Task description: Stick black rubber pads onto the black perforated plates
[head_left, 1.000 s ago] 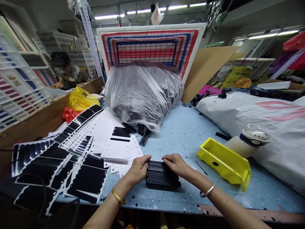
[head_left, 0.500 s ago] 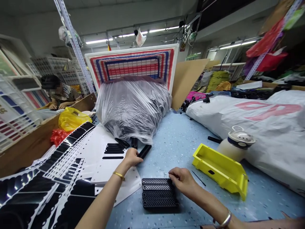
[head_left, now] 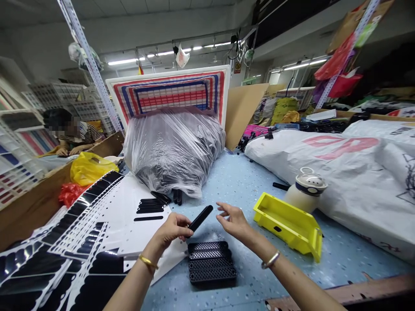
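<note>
- Head view, left hand (head_left: 172, 227): thumb and fingers pinch the near end of a black strip (head_left: 201, 218), slanted over the blue table (head_left: 249, 276).
- Right hand (head_left: 235, 221): thumb and fingers apart, near the strip's free end.
- Black textured pieces (head_left: 212, 262) lie side by side between the forearms.

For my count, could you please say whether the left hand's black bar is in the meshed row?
Out: the left hand grips the black bar, tabletop showing between it and the meshed row.
</note>
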`<move>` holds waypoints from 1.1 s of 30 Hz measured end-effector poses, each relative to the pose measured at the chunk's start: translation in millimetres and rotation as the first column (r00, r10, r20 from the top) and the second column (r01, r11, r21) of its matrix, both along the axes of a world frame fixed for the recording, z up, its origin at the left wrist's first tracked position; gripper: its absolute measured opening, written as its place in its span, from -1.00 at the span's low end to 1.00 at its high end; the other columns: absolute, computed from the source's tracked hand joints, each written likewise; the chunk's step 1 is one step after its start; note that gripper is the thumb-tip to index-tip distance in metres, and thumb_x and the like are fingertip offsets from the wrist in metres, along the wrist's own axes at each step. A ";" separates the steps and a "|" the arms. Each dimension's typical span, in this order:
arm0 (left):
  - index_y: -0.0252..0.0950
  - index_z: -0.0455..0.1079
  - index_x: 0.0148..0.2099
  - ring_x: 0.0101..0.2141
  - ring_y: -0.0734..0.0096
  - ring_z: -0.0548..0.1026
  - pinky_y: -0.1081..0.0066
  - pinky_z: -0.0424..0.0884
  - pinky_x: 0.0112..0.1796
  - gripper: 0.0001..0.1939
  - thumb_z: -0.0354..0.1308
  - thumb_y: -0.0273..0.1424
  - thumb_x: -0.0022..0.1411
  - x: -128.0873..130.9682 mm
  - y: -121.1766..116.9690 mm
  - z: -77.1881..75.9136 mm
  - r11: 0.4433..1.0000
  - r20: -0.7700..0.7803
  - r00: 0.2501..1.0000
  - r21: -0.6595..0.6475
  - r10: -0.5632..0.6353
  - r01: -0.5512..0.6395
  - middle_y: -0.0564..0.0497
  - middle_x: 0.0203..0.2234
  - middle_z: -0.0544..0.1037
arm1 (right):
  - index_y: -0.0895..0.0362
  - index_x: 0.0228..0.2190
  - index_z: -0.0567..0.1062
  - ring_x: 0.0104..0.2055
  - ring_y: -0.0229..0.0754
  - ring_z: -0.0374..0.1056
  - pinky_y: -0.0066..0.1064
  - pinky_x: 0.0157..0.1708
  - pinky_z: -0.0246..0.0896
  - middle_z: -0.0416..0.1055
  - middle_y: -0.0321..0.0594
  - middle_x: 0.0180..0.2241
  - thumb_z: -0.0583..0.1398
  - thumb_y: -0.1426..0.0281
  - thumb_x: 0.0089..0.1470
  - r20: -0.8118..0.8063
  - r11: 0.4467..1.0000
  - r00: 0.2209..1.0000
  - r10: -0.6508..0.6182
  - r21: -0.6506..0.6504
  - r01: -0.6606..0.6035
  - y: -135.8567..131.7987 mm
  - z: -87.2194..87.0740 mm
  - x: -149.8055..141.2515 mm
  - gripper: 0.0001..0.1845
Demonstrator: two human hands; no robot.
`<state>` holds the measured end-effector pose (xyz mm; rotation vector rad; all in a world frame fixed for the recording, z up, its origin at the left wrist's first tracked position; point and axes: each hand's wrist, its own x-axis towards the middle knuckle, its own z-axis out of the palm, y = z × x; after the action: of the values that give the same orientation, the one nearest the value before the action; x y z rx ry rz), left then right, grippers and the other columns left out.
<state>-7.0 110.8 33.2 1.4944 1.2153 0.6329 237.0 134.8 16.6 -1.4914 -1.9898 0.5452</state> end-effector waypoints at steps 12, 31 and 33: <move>-0.33 0.56 -0.46 -0.38 0.19 0.51 0.29 0.34 -0.24 -0.62 0.03 -0.27 0.25 24.8 -3.5 -15.0 0.925 -0.619 0.776 0.213 -0.122 0.315 -0.12 -0.54 0.59 | 0.20 -0.66 0.54 -0.59 -0.30 0.15 -0.46 -0.56 -0.08 0.34 -0.31 -0.71 0.12 0.43 -0.04 0.138 0.979 0.983 0.122 -0.181 -0.097 -5.5 -28.9 8.3 -0.72; -0.31 0.58 -0.16 -0.22 0.20 0.61 0.33 0.45 -0.16 -0.62 -0.08 -0.41 0.27 19.5 -31.4 -27.5 0.915 -0.428 0.902 0.385 0.057 0.124 -0.11 -0.28 0.68 | 0.13 -0.76 0.35 -0.58 -0.28 0.11 -0.42 -0.53 -0.10 0.21 -0.35 -0.74 0.14 0.30 -0.04 -0.077 0.969 0.996 0.053 -0.238 -0.070 -27.9 -25.1 10.0 -0.66; -0.32 0.55 -0.06 -0.14 0.19 0.60 0.31 0.45 -0.09 -0.59 -0.10 -0.37 0.29 17.5 -33.4 -29.6 0.914 -0.393 0.915 0.399 0.094 0.077 -0.14 -0.19 0.66 | 0.13 -0.76 0.34 -0.57 -0.26 0.17 -0.43 -0.52 -0.03 0.24 -0.33 -0.74 0.15 0.25 -0.04 -0.157 0.968 0.988 0.004 -0.249 -0.043 -30.6 -25.4 12.7 -0.63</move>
<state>10.6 77.4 3.5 2.0503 1.4653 0.6257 249.7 104.2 -8.8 -1.5220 -1.8723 0.9258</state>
